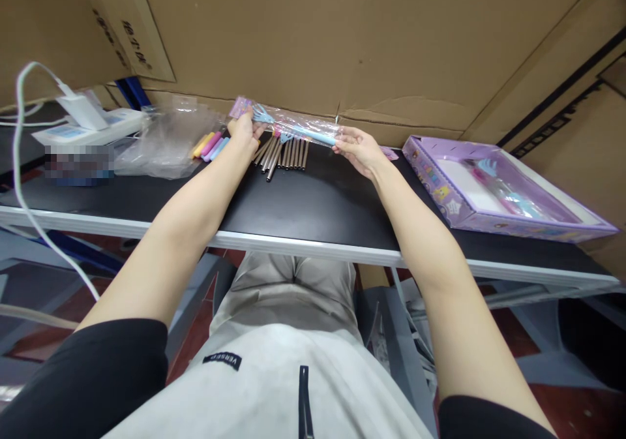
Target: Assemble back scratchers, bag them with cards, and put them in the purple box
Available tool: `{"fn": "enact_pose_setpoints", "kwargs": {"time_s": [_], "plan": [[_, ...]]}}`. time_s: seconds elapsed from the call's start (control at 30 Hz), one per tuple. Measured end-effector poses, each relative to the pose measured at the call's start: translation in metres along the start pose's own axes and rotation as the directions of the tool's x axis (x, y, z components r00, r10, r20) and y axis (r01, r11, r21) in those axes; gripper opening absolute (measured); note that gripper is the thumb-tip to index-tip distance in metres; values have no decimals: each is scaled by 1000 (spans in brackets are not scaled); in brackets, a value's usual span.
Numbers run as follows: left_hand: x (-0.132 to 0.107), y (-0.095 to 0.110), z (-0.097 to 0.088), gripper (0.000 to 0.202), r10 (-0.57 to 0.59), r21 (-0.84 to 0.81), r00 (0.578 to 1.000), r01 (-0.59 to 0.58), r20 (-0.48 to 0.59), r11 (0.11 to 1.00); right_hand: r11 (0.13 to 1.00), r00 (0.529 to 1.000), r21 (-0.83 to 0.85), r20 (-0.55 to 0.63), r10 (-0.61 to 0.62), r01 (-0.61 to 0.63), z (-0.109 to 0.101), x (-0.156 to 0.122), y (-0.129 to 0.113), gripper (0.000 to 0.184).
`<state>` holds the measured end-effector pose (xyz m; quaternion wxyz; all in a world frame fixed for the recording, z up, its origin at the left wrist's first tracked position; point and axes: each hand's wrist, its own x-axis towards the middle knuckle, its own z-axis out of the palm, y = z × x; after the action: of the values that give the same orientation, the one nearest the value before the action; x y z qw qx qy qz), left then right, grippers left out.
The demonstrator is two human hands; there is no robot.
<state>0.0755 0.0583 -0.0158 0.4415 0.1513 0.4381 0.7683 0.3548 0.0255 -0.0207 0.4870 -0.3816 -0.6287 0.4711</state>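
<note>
A light-blue back scratcher [308, 134] with a hand-shaped head lies inside a long clear plastic bag with a purple header, held level above the black table. My left hand [243, 130] is closed on the bag's header end, beside the scratcher's head. At the other end, the fingers of my right hand [356, 148] pinch the bag near the handle. Below the bag, several brown metal rods [281, 158] lie side by side. Coloured handles [210, 145] in yellow, pink, purple and blue sit left of my left hand, partly hidden by my forearm.
Clear plastic bags [166, 142] are piled at the left, near a white power strip [122, 123] with a charger [84, 111] and cable. On the right, an open purple display box [452, 197] holds bagged back scratchers [513, 194]. Cardboard [313, 41] walls the back.
</note>
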Motion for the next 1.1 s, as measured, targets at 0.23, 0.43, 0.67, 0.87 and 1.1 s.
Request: {"fn": "enact_pose_setpoints", "kwargs": {"time_s": [0.23, 0.43, 0.67, 0.87, 1.1], "plan": [[-4, 3, -1, 17, -38, -36, 999, 38, 6, 999, 999, 999, -35, -31, 9, -10, 5, -3, -4, 34], [-8, 1, -1, 10, -19, -15, 1000, 19, 0, 1000, 995, 993, -41, -71, 93, -96, 3, 5, 8, 30], [-11, -7, 6, 16, -73, 23, 995, 71, 73, 997, 977, 970, -12, -129, 208, -211, 15, -4, 1, 29], [-23, -19, 10, 26, -112, 88, 982, 100, 153, 991, 967, 962, -63, -137, 236, -247, 24, -11, -6, 33], [-30, -20, 9, 32, -39, 97, 988, 24, 152, 995, 767, 990, -635, -140, 7, -95, 11, -2, 6, 56]]}}
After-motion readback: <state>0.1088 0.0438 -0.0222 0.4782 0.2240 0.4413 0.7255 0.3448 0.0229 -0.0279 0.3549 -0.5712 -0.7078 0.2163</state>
